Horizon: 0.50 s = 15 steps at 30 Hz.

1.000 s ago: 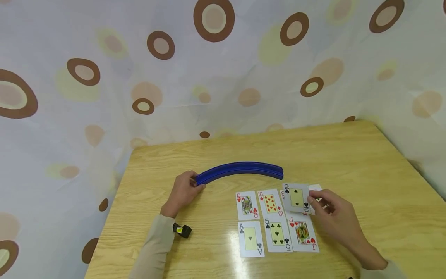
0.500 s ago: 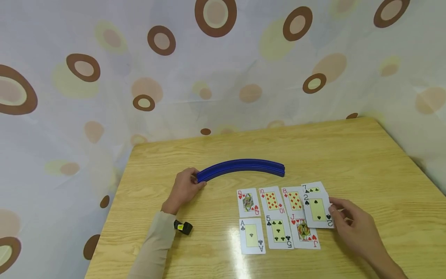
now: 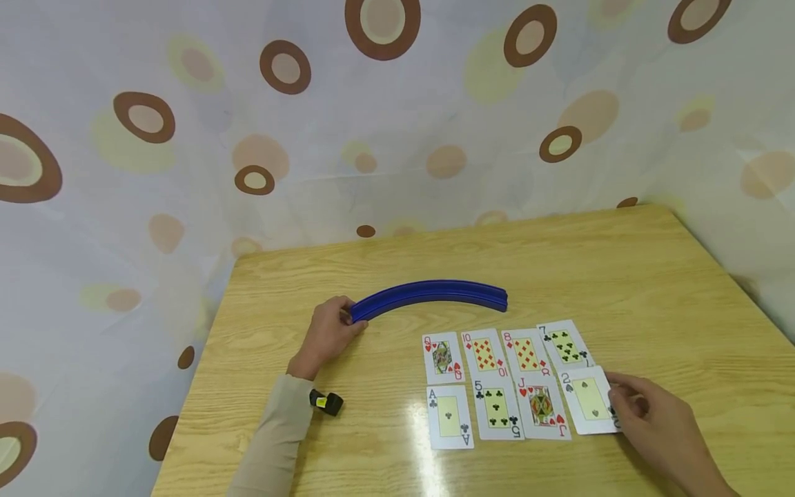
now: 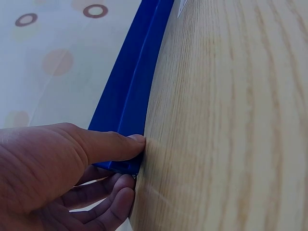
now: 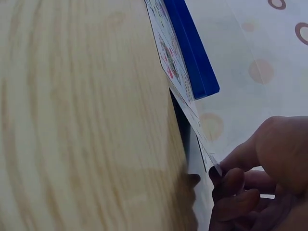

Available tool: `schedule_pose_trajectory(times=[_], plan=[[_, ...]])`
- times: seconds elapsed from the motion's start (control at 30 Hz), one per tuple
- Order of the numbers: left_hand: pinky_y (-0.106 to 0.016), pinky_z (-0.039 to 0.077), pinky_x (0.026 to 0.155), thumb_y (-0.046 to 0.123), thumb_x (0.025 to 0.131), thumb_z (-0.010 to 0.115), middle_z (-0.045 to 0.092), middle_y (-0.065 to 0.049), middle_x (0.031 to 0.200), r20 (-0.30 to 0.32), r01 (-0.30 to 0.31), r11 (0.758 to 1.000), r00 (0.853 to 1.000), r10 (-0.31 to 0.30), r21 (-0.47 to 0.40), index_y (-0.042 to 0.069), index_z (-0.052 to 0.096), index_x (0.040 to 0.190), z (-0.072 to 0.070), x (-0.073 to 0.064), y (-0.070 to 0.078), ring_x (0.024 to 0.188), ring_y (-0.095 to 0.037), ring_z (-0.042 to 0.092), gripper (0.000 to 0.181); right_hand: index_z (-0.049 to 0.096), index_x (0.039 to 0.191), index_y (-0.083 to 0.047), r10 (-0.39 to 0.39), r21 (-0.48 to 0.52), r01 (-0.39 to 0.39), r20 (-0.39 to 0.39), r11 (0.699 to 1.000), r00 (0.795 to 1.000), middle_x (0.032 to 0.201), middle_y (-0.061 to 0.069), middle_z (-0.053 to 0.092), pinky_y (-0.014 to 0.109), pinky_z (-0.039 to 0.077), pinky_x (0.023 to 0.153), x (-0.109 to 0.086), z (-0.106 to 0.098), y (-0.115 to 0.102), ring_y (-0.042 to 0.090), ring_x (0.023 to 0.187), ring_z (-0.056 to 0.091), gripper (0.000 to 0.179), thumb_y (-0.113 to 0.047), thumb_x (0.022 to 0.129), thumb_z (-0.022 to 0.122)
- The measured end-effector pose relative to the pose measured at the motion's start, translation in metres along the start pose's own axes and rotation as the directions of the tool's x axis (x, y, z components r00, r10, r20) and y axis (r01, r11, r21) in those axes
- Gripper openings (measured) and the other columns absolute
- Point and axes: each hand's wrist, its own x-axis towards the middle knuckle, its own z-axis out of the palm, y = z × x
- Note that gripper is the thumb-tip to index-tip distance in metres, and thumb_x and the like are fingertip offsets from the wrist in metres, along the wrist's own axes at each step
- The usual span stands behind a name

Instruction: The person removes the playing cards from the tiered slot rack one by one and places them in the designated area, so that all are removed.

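My left hand (image 3: 328, 335) grips the left end of a curved blue card holder (image 3: 435, 291); the left wrist view shows the thumb (image 4: 115, 146) over its near end and the fingers curled beneath. My right hand (image 3: 661, 424) pinches the two of spades (image 3: 586, 400) by its right edge. In the right wrist view that playing card (image 5: 195, 122) slants, its held edge raised off the table. It lies just below the seven of clubs (image 3: 564, 345) and right of the jack of hearts (image 3: 540, 407).
Face-up cards make two rows: queen of hearts (image 3: 443, 359), ten of diamonds (image 3: 483, 353) and eight of diamonds (image 3: 525, 353) behind; ace of clubs (image 3: 450, 417) and five of clubs (image 3: 497, 411) in front. A small black object (image 3: 327, 402) lies by the left sleeve. A patterned cloth (image 3: 397, 138) hangs behind the table.
My right hand has carried the two of spades right and toward me, from over the eight of diamonds to beside the jack, uncovering the seven. The left hand stays on the holder.
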Motion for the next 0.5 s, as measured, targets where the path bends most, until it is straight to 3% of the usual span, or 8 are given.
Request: schedule_pose_trajectory(times=[0.23,0.5], plan=[[-0.036,0.058,0.077,0.010,0.096,0.084,0.075,-0.016,0.103,-0.003,0.006,1.000,1.000,-0.006,0.005,-0.003,0.072,0.117,0.0009,-0.0007,-0.0005,0.087,-0.022,0.071,0.028,0.063,0.146,0.006,0.044,-0.010,-0.044,0.042,0.999,0.998,0.111,0.020,0.076,0.022,0.041,0.062,-0.0012,-0.0013,0.0036,0.010,0.078,0.054,0.043,-0.019,0.111,0.058],[-0.037,0.059,0.077,0.010,0.096,0.084,0.075,-0.016,0.103,-0.008,0.009,1.000,1.000,-0.009,-0.004,-0.003,0.072,0.118,0.0011,-0.0014,-0.0001,0.086,-0.022,0.071,0.028,0.068,0.141,0.000,0.021,0.010,-0.021,-0.009,1.000,1.000,0.116,0.020,0.075,0.022,0.043,0.062,-0.0029,-0.0037,0.0094,-0.003,0.073,0.054,0.040,-0.026,0.111,0.062]])
